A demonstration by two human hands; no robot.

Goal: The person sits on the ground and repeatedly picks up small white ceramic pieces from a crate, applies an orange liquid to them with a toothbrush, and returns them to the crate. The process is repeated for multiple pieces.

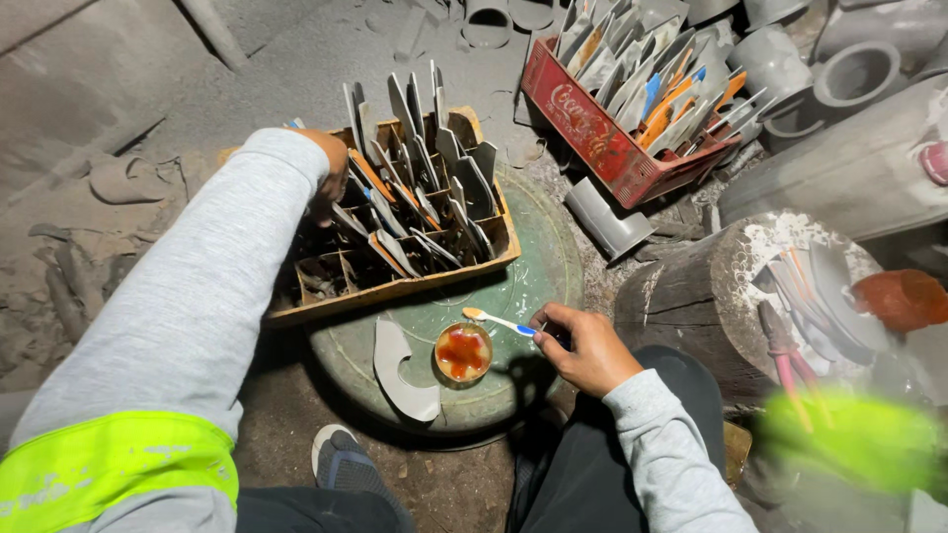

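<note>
My left hand reaches into a wooden crate of upright grey metal blades, its fingers down among the blades at the crate's left side; what it grips is hidden. My right hand holds a toothbrush by its blue handle. The brush head hangs just above a small round cup of orange-red liquid. The cup stands on a round green metal disc. A curved grey metal cut-out lies flat on the disc, left of the cup.
A red plastic crate packed with more blades stands at the back right. A tree-stump block with tools and metal pieces is to my right. Grey pipe sections lie behind. My shoe is near the disc.
</note>
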